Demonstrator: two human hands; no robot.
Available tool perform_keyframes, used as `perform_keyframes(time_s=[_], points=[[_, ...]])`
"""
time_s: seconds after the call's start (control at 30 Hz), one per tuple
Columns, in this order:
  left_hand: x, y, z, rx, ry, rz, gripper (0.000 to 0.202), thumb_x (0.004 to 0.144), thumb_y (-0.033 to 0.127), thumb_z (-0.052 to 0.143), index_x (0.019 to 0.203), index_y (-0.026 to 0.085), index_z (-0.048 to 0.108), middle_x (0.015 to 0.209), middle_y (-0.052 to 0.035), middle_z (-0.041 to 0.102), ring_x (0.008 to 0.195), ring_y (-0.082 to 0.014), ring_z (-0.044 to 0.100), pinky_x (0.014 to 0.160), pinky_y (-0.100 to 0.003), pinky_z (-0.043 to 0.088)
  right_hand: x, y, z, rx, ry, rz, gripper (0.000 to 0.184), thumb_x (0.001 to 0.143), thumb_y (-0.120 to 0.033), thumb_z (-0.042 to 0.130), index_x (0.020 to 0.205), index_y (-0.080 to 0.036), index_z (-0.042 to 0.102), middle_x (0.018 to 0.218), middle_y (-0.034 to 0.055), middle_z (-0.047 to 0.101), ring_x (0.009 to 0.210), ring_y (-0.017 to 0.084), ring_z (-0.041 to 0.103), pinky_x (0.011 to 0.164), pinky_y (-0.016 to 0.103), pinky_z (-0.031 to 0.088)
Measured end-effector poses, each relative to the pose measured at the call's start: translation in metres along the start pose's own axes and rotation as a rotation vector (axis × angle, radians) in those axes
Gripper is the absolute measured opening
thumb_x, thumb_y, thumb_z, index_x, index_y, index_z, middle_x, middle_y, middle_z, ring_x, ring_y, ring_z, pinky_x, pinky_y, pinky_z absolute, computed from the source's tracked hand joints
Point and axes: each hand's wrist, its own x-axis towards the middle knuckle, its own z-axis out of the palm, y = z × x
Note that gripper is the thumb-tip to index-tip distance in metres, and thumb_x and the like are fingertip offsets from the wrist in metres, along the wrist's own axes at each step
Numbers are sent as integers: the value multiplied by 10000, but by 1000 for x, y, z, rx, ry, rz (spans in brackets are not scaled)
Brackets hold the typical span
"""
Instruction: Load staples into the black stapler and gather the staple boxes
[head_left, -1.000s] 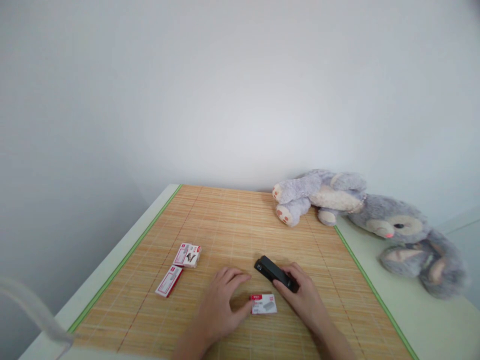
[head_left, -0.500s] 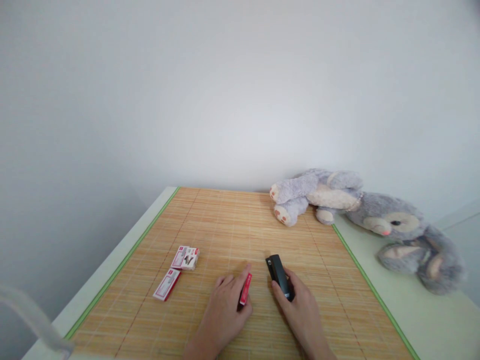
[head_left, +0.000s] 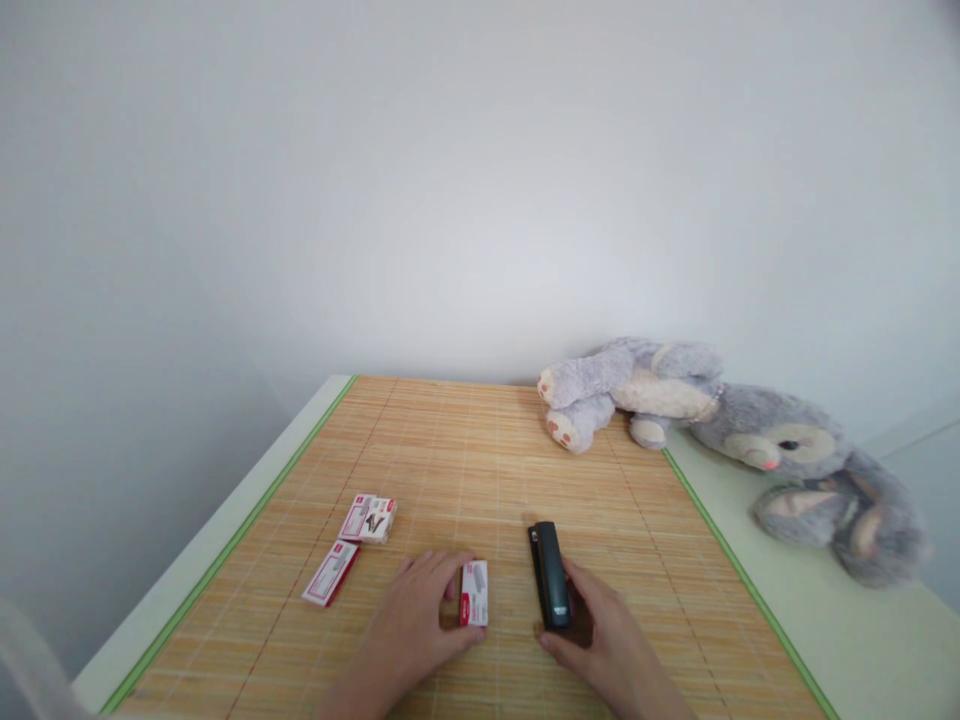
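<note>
My left hand curls round a small red-and-white staple box, with a finger at its far end and the thumb at its near end. The box's printed face is turned up. To the right, a black stapler lies lengthwise on the mat, pointing away from me. My right hand holds its near part, fingers along the right side and thumb by the near end. Left of my left hand lie another staple box and a small box with a stapler picture, beside one more staple box.
A bamboo mat with green edging covers much of the white table. A grey plush rabbit lies on its side across the mat's back right corner. A plain wall stands behind. Something pale and blurred shows at lower left.
The staple box in my left hand has turned from its red edge to its printed face. My right thumb has shifted to the stapler's near end, and the stapler has moved slightly nearer.
</note>
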Motion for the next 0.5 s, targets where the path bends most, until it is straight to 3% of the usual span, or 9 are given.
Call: perform_keyframes(time_s=[0.13, 0.33, 0.5], points=[[4, 1, 2, 3, 7, -3, 698, 674, 364, 910, 1323, 339, 654, 1208, -35, 720, 1110, -300, 657, 1008, -466, 466, -1, -1, -2, 33, -60, -34, 742, 788, -221, 738, 1501, -207, 535, 1264, 109, 724, 1091, 295, 673, 999, 447, 513], [11, 11, 10, -1, 18, 17, 738, 642, 383, 937, 1326, 375, 661, 1196, -13, 714, 1091, -292, 644, 987, -443, 457, 4, -19, 17, 50, -52, -26, 623, 780, -190, 702, 1396, -237, 619, 998, 38, 736, 894, 257, 666, 843, 376, 524], [15, 19, 14, -9, 14, 64, 703, 662, 318, 906, 1316, 356, 650, 1202, -8, 719, 1074, -274, 640, 981, -422, 448, 5, -27, 34, 51, -11, -60, 680, 779, -184, 703, 1446, -253, 592, 1118, 71, 753, 971, 284, 684, 921, 401, 519]])
